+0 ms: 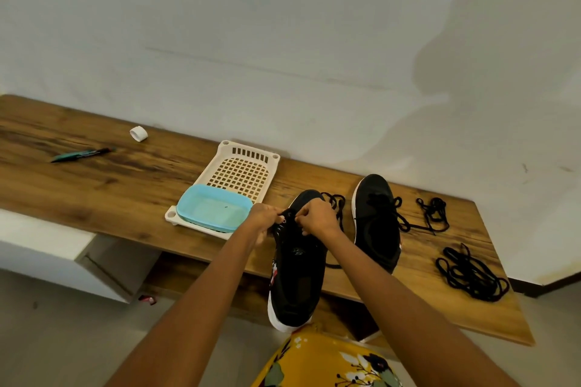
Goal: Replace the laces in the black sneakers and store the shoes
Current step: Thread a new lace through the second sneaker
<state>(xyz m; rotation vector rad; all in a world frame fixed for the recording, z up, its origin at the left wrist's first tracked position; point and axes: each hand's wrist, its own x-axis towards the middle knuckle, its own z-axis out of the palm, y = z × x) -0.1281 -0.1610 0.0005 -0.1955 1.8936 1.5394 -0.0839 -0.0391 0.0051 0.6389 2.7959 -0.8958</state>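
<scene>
Views: one only, a head-worn wide-angle camera.
Position: above and just behind the person's outstretched forearms.
Facing: forward and down, onto the wooden counter [94,192] and the wall behind it.
Nearness: forearms fill the lower frame; the counter's far edge sits mid-frame.
Distortion: counter edges bow and slant.

On the wooden desk [125,185], a cream slotted tray [242,163] holds a blue tub [213,209] at its 7 o'clock end. Toward 10 o'clock lie a teal marker [82,154] and a white tape roll [138,133].
</scene>
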